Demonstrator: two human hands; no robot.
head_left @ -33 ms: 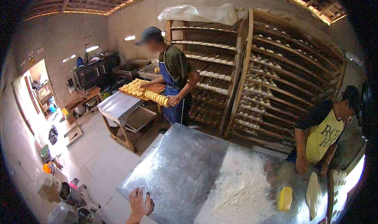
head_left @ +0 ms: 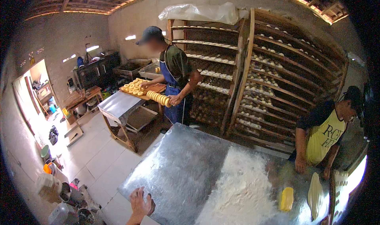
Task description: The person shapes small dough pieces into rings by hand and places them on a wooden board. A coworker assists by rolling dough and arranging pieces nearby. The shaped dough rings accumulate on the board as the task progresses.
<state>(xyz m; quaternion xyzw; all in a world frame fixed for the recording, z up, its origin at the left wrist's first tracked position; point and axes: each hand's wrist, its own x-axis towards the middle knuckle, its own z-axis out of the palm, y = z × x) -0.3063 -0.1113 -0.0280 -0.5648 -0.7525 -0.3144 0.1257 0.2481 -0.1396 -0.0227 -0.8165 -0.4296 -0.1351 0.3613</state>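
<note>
My left hand (head_left: 141, 206) rests at the near left edge of a metal-topped table (head_left: 182, 165). Its fingers are apart and hold nothing. My right hand is out of view. White flour (head_left: 241, 189) covers a broad patch in the middle of the tabletop. To the right of the flour lie a yellow block (head_left: 287, 199) and a long pale strip of dough (head_left: 315, 197).
A co-worker in a blue apron (head_left: 171, 106) holds a row of yellow rings (head_left: 158, 98) beside a board of more rings. Another person in a yellow top (head_left: 326, 140) leans at the table's right end. Racks (head_left: 243, 78) of dough pieces stand behind; jugs (head_left: 48, 185) sit lower left.
The hands of the person in the yellow top have shifted slightly. My left hand stays at the table's edge, with a slight change in finger pose.
</note>
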